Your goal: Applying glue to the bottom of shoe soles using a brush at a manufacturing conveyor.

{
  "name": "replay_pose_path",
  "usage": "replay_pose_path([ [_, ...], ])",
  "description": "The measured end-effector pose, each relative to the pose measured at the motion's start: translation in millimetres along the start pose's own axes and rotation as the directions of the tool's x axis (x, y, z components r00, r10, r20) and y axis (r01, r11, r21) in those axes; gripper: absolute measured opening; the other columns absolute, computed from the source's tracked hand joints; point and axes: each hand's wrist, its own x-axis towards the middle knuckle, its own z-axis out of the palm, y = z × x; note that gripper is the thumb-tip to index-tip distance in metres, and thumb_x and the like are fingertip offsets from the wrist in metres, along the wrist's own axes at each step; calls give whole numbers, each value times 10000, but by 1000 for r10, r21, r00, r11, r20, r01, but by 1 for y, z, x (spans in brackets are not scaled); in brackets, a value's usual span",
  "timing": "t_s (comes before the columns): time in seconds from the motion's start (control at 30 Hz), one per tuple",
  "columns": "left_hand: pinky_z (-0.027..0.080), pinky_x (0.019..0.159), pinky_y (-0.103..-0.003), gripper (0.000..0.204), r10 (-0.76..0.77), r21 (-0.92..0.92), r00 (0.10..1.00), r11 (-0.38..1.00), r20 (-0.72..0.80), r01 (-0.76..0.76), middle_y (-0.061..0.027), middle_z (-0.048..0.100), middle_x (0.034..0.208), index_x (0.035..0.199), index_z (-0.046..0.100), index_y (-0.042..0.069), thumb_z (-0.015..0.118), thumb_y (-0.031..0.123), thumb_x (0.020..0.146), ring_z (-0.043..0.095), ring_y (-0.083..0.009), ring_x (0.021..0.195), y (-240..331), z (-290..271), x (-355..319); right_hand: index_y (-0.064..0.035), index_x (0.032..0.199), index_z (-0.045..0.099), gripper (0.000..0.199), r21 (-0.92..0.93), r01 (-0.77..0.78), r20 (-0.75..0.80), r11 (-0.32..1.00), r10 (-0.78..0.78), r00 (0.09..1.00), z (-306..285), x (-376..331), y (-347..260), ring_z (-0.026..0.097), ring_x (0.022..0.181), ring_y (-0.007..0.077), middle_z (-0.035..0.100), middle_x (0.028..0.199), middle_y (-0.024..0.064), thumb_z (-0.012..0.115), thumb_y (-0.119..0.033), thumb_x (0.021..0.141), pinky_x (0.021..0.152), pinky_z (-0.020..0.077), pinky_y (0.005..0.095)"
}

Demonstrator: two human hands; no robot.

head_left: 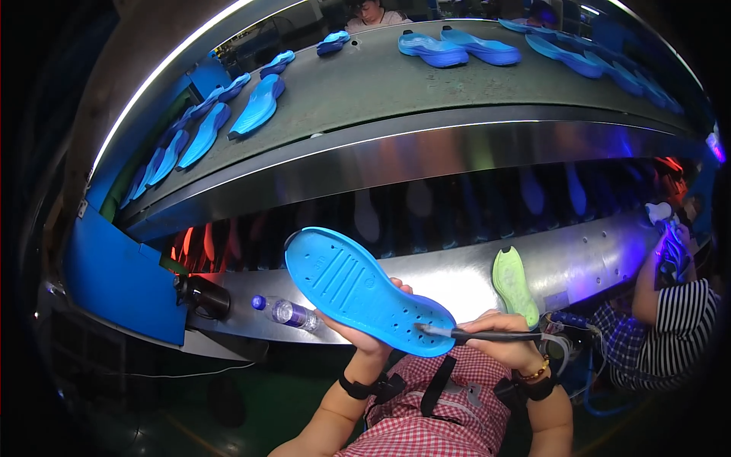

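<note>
A blue shoe sole (346,278) is held up in front of me, tilted, with its hollowed side facing me. My left hand (364,335) grips it from below and behind, so most of the fingers are hidden by the sole. In my right hand (504,343) is a brush (487,335) with a dark handle. Its bristle tip rests against, or very near, the sole's right end among several small holes; actual contact is hard to tell. Beyond my right hand a light green sole (513,286) lies on the metal bench (457,278).
A clear bottle (288,312) with a blue cap lies at the bench's front edge, beside a dark cylindrical container (204,297). Behind, a raised conveyor belt (343,91) carries several blue soles. At right, a person in a striped sleeve (670,331) handles something; another person is at the back.
</note>
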Motion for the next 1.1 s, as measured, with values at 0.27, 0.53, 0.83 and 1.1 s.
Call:
replay_pose_path([
  [0.27,487,741,-465,1038,-60,91,989,995,132,48,-225,590,945,1208,425,32,121,858,658,592,-354,812,10,4,4,9,964,641,227,305,-28,125,952,-11,992,2,-5,12,603,871,188,624,978,141,651,30,738,803,479,275],
  [0.53,421,892,-524,863,-410,114,904,910,118,398,-223,400,1276,1358,243,35,376,661,779,475,-360,1114,-20,-13,-29,-14,1004,633,245,344,-232,78,910,218,973,28,-13,1,611,809,123,656,892,93,654,-6,760,747,499,239],
  [0.83,388,963,-392,746,-657,314,700,751,280,580,-186,471,1238,1328,287,-13,549,433,791,502,-273,1113,0,-23,-8,-11,971,641,221,85,78,342,993,-103,934,3,-3,-8,630,899,199,648,977,131,668,-51,756,801,494,280],
  [1.1,396,954,-358,601,-932,271,278,337,234,902,-218,469,1227,1314,320,-26,500,323,858,504,-287,1098,4,-18,-7,-46,993,634,245,51,187,550,981,-184,814,-22,0,-14,614,957,231,642,1009,105,647,-27,750,824,485,311],
])
